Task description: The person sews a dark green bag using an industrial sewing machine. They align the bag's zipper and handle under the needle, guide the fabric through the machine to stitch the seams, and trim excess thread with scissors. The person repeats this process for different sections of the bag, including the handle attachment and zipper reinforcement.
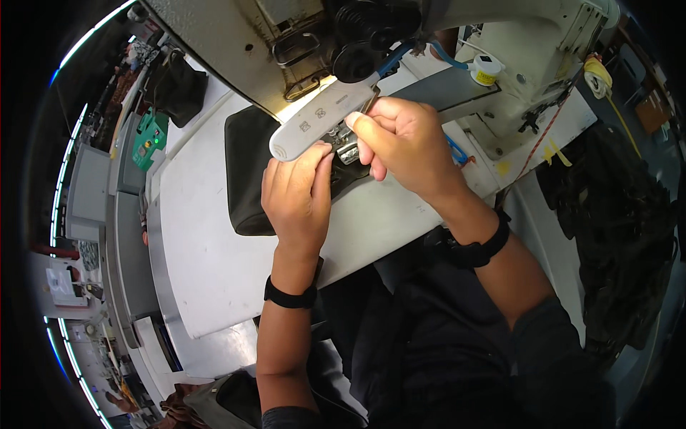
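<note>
Both hands are raised to the needle area of a large pale sewing machine (232,39). A long white rounded bar (304,127) on the machine hides part of that spot. My left hand (294,196) is closed, thumb and forefinger together beside the metal parts (348,152) below the bar. Whatever sits between those fingertips is hidden. My right hand (414,146) pinches at the bar's right end, its other fingers curled; what it grips is too small to name. Dark smooth material (246,179) lies on the white worktable (204,264), under and left of my left hand.
A green box (150,137) and a dark bag (181,89) stand at the far left. A white round container (486,69) with a yellow label sits on the machine. Dark bundled material (622,236) fills the right side. A brown and dark bag (232,400) lies at the lower left.
</note>
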{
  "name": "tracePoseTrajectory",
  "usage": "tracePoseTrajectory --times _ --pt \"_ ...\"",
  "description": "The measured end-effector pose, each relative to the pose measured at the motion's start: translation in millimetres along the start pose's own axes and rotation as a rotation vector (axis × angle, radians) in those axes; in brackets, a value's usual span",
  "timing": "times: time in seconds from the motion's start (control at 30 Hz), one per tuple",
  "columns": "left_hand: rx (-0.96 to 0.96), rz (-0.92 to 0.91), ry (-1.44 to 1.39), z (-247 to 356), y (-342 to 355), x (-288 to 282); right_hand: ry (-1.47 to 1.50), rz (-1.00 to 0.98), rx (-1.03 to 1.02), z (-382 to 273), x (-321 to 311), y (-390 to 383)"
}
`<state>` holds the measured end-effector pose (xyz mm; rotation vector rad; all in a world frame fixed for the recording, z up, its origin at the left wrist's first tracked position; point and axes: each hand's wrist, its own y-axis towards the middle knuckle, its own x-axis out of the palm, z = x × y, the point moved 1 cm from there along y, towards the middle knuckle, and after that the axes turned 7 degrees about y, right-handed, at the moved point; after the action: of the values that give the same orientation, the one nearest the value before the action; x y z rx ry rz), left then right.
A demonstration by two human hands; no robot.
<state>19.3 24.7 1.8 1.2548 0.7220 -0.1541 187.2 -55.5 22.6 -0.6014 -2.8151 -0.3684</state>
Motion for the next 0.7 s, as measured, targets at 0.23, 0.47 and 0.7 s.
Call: tracePoseTrajectory --times 0.23,0.47,0.7 --pt "0.089 -0.013 0.027 -5.2 5.7 -2.0 -0.041 0.002 -0.056 4.6 3.5 2.4" --pt "0.069 -0.003 0.057 -4.7 6.0 -2.3 -0.104 -0.007 -0.028 4.6 3.1 3.2" --pt "0.065 0.020 0.083 -3.1 4.3 -2.2 -0.111 -0.005 -0.027 4.2 5.4 3.2"
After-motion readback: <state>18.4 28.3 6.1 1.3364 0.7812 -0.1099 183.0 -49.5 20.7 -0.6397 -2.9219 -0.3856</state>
